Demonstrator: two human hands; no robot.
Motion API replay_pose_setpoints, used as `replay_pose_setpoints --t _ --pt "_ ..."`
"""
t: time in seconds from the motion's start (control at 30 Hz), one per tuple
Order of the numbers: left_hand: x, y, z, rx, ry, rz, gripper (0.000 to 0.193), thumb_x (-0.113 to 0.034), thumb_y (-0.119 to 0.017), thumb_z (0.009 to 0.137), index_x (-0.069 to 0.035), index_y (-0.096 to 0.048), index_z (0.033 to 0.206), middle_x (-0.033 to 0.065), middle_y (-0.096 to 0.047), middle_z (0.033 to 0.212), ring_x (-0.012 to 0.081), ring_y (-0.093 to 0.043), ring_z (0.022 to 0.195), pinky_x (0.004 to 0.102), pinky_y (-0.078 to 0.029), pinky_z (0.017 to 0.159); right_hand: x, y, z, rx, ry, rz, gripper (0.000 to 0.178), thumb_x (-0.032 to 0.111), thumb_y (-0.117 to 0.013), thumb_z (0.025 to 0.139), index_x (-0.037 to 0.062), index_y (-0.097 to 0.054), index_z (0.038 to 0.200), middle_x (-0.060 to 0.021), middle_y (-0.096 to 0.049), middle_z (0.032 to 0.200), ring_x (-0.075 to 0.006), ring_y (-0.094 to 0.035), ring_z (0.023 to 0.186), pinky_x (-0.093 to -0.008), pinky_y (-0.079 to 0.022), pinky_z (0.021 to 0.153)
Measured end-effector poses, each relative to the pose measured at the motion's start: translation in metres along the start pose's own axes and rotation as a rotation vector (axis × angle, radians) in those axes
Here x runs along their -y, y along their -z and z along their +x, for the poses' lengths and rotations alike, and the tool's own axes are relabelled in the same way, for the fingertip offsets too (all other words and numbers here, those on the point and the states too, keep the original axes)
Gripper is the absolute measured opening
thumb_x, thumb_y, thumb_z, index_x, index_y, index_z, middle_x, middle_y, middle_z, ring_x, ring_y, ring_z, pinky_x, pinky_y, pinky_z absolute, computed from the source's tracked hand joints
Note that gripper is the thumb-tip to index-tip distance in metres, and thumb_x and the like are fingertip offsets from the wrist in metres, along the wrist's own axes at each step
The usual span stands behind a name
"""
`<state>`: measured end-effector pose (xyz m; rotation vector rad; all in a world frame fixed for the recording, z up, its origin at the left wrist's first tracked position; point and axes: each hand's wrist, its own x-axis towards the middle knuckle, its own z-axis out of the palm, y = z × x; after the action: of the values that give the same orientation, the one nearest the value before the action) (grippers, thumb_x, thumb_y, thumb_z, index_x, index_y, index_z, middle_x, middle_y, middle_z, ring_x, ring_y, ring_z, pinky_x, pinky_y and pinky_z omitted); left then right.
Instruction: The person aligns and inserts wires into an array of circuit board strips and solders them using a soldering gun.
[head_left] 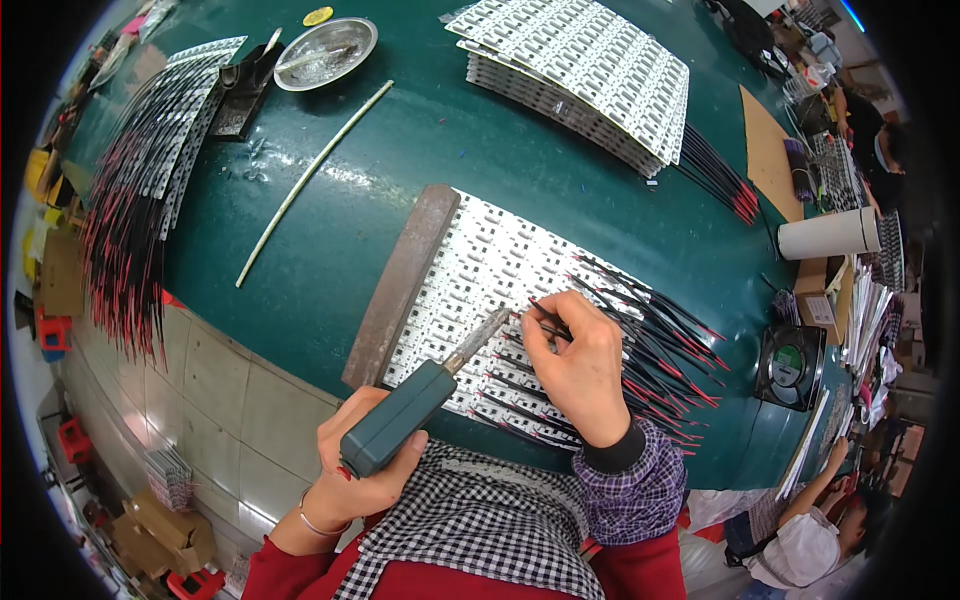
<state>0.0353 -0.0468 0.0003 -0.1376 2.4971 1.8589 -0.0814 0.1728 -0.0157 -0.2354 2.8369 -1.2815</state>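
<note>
The left hand (345,490), nearest the checked apron (470,525), is wrapped around a green-handled soldering iron (400,415). The iron's long axis slants away and to the right, its tip just left of the right hand (582,360), whose thumb and forefinger seem to pinch a thin black wire (545,314). Both meet over the white circuit board (475,255) on the green counter (240,215); the right hand is nearer the board's middle. Red-ended wires (665,375) fan rightward from it, and a rusty metal bar (405,285) lies along its left edge. Rightward, a black fan (790,368) bears a green round label, its writing too small to read. Farther off stands a board stack (585,70).
</note>
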Motion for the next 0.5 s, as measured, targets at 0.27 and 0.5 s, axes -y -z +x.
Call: replay_pose_setpoints --t 0.27,0.5 --pt "0.016 -0.002 -0.015 -0.08 0.037 -0.078 0.025 0.002 -0.078 0.076 0.006 -0.072 0.1 0.0129 -0.067 0.088 0.0216 -0.064 0.073 0.0299 -0.05 0.064 0.003 0.0 0.0 0.012 -0.013 -0.004 0.008 0.003 -0.073 0.085 -0.0018 -0.066 0.085 -0.0131 -0.068 0.08 -0.0248 -0.069 0.065 -0.0358 -0.052 0.059" --pt "0.015 0.0 -0.015 -0.036 0.061 -0.045 0.027 0.002 -0.077 0.075 0.007 -0.072 0.101 0.0131 -0.067 0.088 0.021 -0.064 0.072 0.0301 -0.051 0.063 -0.004 0.005 0.005 0.076 -0.053 0.04 0.009 0.004 -0.073 0.086 -0.0035 -0.067 0.087 -0.0157 -0.07 0.082 -0.0265 -0.07 0.066 -0.0356 -0.053 0.059"
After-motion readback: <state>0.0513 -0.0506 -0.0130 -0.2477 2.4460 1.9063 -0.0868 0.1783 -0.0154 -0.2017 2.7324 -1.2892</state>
